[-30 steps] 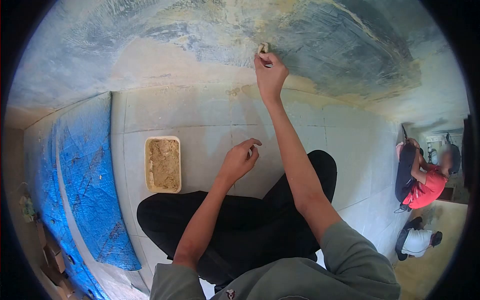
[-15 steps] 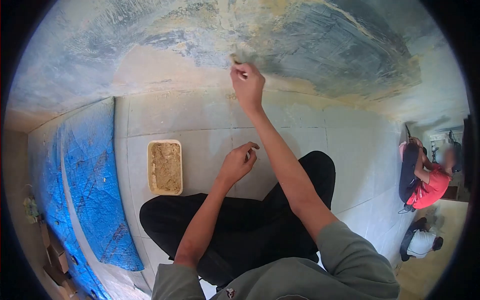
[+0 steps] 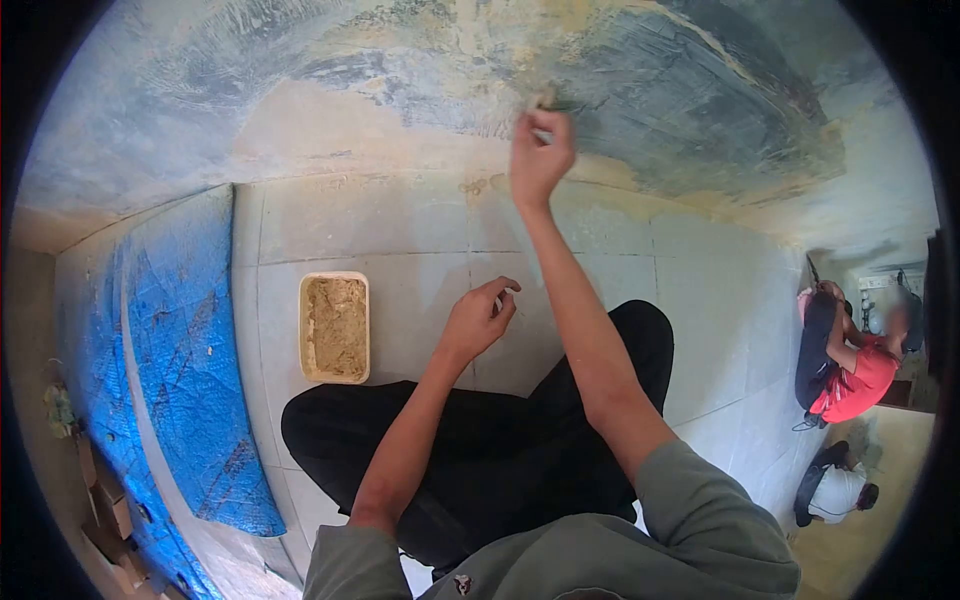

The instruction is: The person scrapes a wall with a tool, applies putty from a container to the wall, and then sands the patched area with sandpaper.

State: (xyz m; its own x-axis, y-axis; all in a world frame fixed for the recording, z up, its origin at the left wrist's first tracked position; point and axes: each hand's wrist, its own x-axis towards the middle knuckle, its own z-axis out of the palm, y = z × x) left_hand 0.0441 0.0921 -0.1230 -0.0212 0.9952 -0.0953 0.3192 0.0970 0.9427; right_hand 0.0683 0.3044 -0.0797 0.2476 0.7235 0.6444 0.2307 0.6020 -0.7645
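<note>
My right hand is raised to the patchy grey and tan wall, its fingers pinched round a small pale tool that is blurred and partly hidden. My left hand hovers above my lap and the floor tiles, fingers loosely curled, with nothing seen in it. On the floor to the left of my left hand stands a cream rectangular tub holding tan, rough-surfaced paste.
Blue sheeting lies on the tiled floor at the left, with cardboard beyond it. At the far right sit a person in red and another in white.
My right hand has moved right and slightly up along the wall with the small tool. My left hand has barely moved.
</note>
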